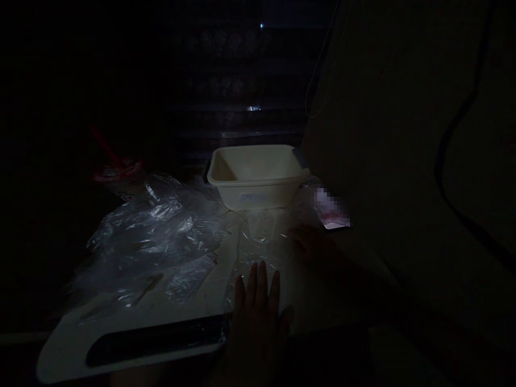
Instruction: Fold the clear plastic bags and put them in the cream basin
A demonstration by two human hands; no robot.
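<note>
My left hand [258, 312] lies palm down with its fingers stretched out on a clear plastic bag [258, 250]. The bag is spread flat on a white board [68, 346] that has a long handle slot at its near edge. Farther up on the right, my right hand [310, 244] is very dark, its fingers curled in at the bag's right side. They seem to pinch the film, though the dim light hides the fingertips. A loose heap of clear plastic bags [161, 231] covers the board's left part.
Behind the flat bag stands a cream plastic basin [258, 196]. A lit phone [332, 212] lies to its right. On the far left, a red and white item [121, 172] shows dimly. A dark cable [439, 161] hangs along the pale surface on the right.
</note>
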